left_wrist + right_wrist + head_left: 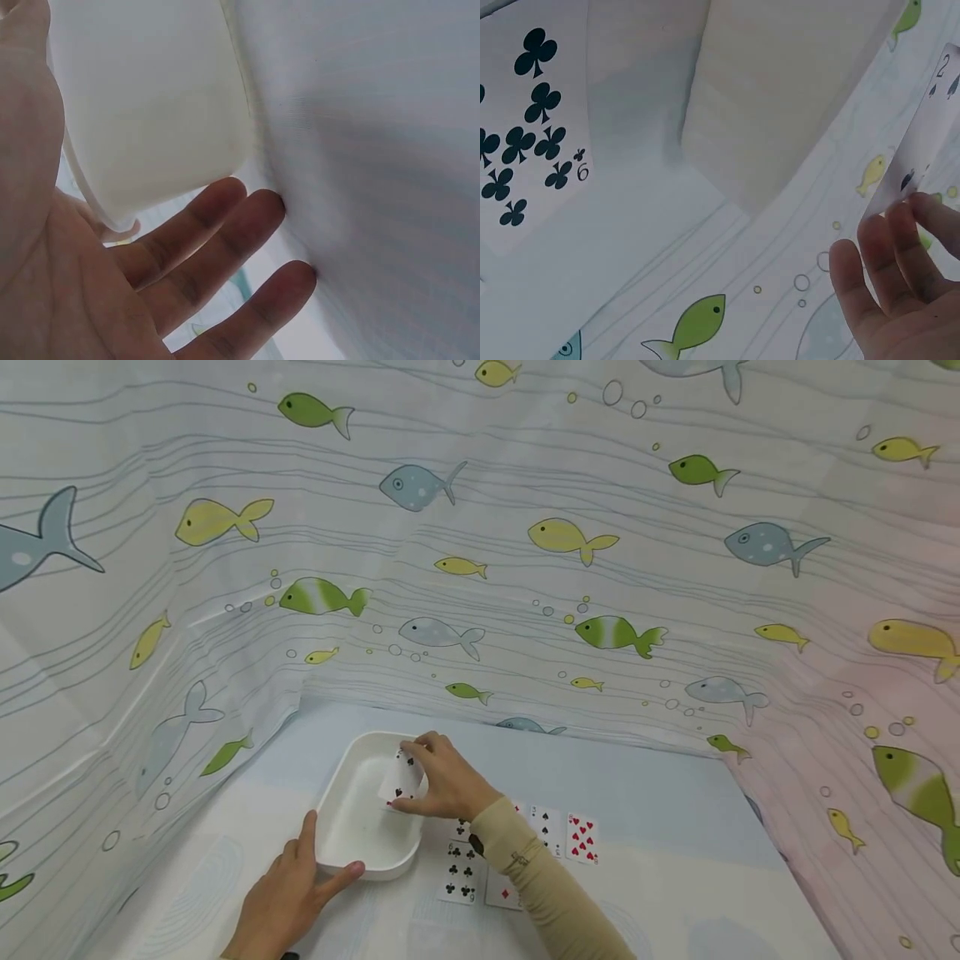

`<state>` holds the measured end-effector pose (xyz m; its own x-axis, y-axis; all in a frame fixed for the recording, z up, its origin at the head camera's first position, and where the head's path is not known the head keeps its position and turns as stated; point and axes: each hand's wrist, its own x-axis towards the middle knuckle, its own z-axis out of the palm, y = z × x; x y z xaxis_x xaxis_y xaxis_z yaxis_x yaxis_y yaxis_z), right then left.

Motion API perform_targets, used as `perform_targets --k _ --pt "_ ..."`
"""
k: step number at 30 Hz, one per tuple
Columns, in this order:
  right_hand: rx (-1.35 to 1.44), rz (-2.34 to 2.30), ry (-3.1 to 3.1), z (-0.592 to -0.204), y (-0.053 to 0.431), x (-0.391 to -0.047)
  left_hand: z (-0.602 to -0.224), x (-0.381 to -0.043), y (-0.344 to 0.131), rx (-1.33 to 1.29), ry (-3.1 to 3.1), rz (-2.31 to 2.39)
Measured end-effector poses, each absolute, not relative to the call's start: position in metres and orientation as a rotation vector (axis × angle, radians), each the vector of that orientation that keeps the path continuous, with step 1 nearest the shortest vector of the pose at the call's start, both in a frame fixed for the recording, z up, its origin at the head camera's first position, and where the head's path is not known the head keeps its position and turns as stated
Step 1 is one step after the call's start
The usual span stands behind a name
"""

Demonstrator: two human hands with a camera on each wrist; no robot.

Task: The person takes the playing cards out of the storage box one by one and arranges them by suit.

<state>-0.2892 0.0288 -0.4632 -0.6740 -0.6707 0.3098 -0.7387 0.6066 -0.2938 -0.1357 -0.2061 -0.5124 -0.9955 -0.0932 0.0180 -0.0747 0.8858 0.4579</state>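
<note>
A white tray [358, 827] sits on the table. My left hand [298, 883] rests against its near left corner, with the thumb up the side and a straight finger along the front wall. In the left wrist view the left hand [142, 277] shows an open palm with straight fingers [225, 225] by the tray [150, 105]. My right hand [444, 787] pinches a two of spades [400, 777] and holds it upright over the tray's inside. In the right wrist view the two of spades [924, 127] stands above the fingertips [889, 247] of the right hand [900, 300], beside the tray [780, 97].
Face-up cards lie on the table right of the tray: a clubs card [460, 870], a diamond card [504, 892], a three of clubs [545, 828] and a hearts card [582, 840]. My sleeve covers others. A fish-print curtain [480, 568] closes in the back and both sides.
</note>
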Motion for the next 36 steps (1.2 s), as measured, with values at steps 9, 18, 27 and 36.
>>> perform_targets --k 9,18,27,36 --pt "1.189 0.567 -2.619 -0.456 0.052 -0.275 -0.512 -0.136 -0.206 0.143 -3.022 -0.735" --pt "1.156 0.545 -2.642 -0.463 0.081 -0.261 -0.516 -0.136 -0.205 0.121 -2.984 -0.736" --pt "1.157 0.53 -2.688 -0.477 0.113 -0.239 -0.515 -0.137 -0.206 0.123 -2.989 -0.758" --pt "1.107 0.554 -2.745 -0.48 0.142 -0.221 -0.515 -0.136 -0.206 0.099 -2.972 -0.777"
